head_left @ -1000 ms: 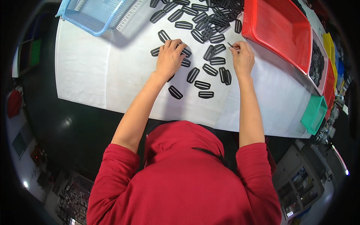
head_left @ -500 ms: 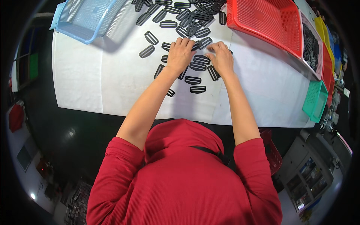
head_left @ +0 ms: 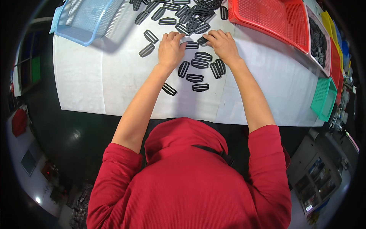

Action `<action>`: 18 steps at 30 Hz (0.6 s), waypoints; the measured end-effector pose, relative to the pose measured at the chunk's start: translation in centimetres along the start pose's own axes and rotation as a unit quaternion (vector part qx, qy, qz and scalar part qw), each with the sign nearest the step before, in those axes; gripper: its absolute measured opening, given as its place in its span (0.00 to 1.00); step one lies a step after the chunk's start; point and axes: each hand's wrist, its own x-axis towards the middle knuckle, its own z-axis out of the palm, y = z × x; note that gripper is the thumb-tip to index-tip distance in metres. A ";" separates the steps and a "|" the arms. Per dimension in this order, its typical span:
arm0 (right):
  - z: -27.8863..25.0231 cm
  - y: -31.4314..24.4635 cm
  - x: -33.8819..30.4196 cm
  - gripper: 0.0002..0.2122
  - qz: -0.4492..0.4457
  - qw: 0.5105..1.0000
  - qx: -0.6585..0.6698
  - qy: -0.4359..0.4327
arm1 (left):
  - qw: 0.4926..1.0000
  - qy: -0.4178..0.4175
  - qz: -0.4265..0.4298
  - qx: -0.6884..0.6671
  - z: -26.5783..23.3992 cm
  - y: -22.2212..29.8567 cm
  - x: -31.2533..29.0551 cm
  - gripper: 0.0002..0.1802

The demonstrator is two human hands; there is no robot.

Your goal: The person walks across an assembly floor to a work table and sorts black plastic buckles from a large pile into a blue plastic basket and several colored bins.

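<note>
Red ribbed sleeves [head_left: 118, 164] lie nearest, both rolled so the forearms are bare, and past them begins the white-covered desk [head_left: 82, 80]. On its near part rest a few black slide buckles [head_left: 200, 87], flat and well apart, with a green basket [head_left: 324, 99] off at the right edge. Each buckle looks like a slim piece of dark plastic, long slots running through it, one long side straight and the other bevelled at the corners. Further up, the left hand [head_left: 170, 49] is bent over the desk, thumb apart from the fingers and just beside one buckle; what lies under its fingers is hidden, so I cannot tell whether it holds anything. The right hand [head_left: 222, 45] has its fingers nearly together at the end of a tilted buckle [head_left: 202, 40]; how firm that contact is does not show. The step in hand appears to be picking out single buckles, and the next move calls for a light pinch on a thin edge. Beyond lie the heap of buckles [head_left: 206, 4], a light-blue basket [head_left: 82, 37] at left and a red basket [head_left: 267, 28] at right.
</note>
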 end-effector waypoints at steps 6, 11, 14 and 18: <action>-0.8 0.1 -0.2 0.09 0.170 0.982 0.062 0.047 | 0.999 -0.004 0.043 -0.027 0.5 1.4 -1.8 0.13; -2.3 -2.1 -4.7 0.10 0.313 0.930 0.189 0.025 | 0.993 -0.034 0.108 -0.013 1.9 2.8 -5.9 0.14; -1.9 -5.4 -9.2 0.11 0.311 0.938 0.154 -0.020 | 0.992 -0.046 0.112 0.018 1.9 2.5 -7.0 0.16; -2.2 -7.2 -11.4 0.15 0.299 0.945 0.134 -0.010 | 0.990 -0.071 0.121 0.014 1.3 2.2 -7.3 0.15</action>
